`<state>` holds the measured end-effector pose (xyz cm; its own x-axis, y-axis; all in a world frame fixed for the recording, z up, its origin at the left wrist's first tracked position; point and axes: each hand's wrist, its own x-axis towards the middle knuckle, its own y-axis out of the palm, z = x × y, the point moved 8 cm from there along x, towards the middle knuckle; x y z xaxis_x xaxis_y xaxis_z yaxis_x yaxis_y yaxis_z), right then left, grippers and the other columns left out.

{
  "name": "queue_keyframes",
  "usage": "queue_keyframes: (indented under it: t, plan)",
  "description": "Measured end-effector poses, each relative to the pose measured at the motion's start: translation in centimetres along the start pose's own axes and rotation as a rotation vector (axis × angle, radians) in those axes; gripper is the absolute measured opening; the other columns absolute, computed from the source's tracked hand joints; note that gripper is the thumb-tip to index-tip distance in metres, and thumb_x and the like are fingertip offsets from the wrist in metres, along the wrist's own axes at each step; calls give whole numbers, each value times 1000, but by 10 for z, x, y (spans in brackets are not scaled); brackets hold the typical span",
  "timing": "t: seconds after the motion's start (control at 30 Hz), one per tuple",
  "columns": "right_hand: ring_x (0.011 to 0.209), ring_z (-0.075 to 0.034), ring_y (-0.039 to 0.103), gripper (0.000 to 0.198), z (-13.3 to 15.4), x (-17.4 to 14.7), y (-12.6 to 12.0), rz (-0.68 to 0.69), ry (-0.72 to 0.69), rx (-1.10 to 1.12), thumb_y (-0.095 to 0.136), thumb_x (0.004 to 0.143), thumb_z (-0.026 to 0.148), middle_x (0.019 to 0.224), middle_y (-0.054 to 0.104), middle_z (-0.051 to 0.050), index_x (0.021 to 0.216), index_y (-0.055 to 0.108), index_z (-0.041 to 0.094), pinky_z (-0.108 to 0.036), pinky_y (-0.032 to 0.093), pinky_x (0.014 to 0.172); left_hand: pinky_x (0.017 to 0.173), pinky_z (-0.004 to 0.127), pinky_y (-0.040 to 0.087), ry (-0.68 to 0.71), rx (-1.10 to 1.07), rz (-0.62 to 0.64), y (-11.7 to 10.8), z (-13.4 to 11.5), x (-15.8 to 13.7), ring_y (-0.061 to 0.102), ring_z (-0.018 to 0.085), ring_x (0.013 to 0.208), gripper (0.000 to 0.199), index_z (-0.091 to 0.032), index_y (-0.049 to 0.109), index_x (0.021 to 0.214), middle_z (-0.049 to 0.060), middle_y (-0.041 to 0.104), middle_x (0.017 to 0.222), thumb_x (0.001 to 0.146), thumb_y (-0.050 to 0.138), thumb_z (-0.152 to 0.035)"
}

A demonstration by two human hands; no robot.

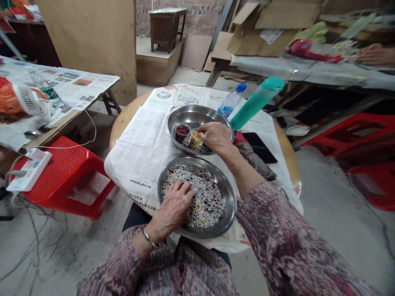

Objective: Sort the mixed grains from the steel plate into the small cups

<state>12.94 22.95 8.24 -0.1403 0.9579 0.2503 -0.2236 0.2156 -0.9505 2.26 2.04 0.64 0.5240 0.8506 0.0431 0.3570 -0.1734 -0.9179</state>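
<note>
My left hand [175, 205] rests on a mix of small white, dark and yellow grains or beads [205, 197] in the near steel bowl [230, 224]. Its fingers are bent down and drawn together; the fingertips are hidden, so what they pinch does not show. In the far steel bowl [202, 110], my right hand [215, 135] pinches above a heap of yellow pieces [195, 140], and anything in the pinch is too small to make out. A clear cup of dark red pieces [182, 130] stands left of the yellow ones. Some dark pieces [200, 149] lie close by.
Newspaper [132, 144] covers the round table. Behind the bowls stand a water bottle [231, 100] and a long green container [257, 102]; a dark flat tablet or phone [259, 147] lies right. A red stool [74, 172] with a power strip [29, 170] is left. Another person's hand [375, 54] shows far right.
</note>
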Motion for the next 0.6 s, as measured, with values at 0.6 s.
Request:
queue_keyframes:
  t: [0.6]
  plan:
    - [90,-25,65,25,0,10,26,125,-36,-125,57,84,20,98,74,-11,98,78,22,-37,47,78,108,43,44,16,-43,-13,-2,-2,-1,45,27,124,27,-16,61,119,10,56,132,95,48,-13]
